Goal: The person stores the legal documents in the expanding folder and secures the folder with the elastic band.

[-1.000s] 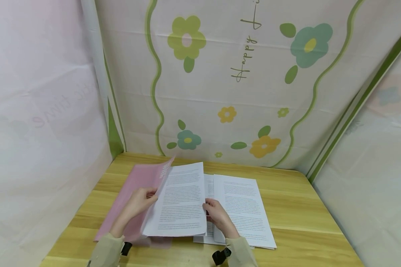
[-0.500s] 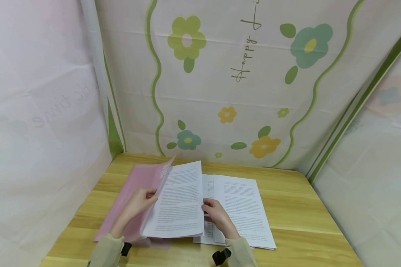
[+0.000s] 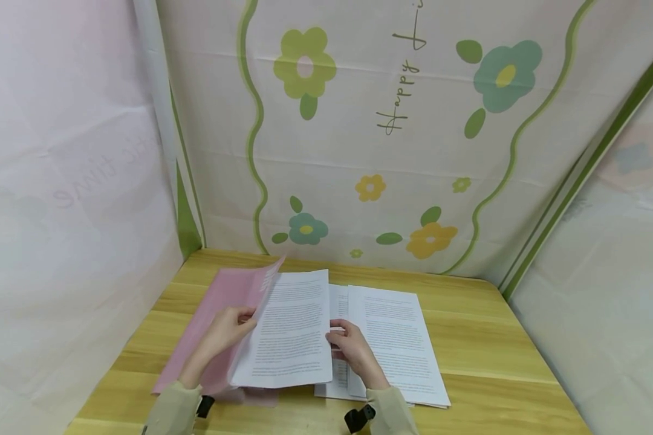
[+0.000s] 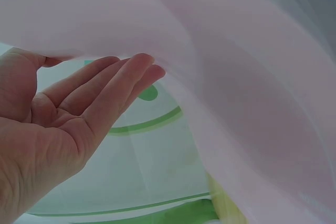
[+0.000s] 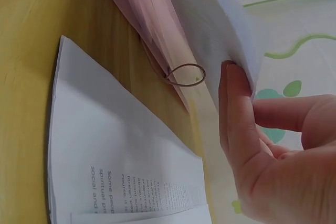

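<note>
A translucent pink folder (image 3: 204,344) lies at the left of the table with its cover raised at a slant. My left hand (image 3: 225,332) is at that cover; in the left wrist view the straight fingers (image 4: 113,85) touch the pink sheet. A stack of printed papers (image 3: 294,329) lies partly inside the folder, its left edge behind the cover. At the stack's right edge, my right hand (image 3: 354,347) pinches the sheets between thumb and fingers, lifting that side, as the right wrist view shows.
More printed sheets (image 3: 397,338) lie on the wooden table (image 3: 484,350), to the right and partly under my right hand. A thin brown cord loop (image 5: 189,74) sticks out at the folder's edge. A flowered cloth (image 3: 337,145) hangs behind the table.
My right hand has shifted slightly left with the papers, and their top edge has come down a little toward me. The left hand and folder cover stay put.
</note>
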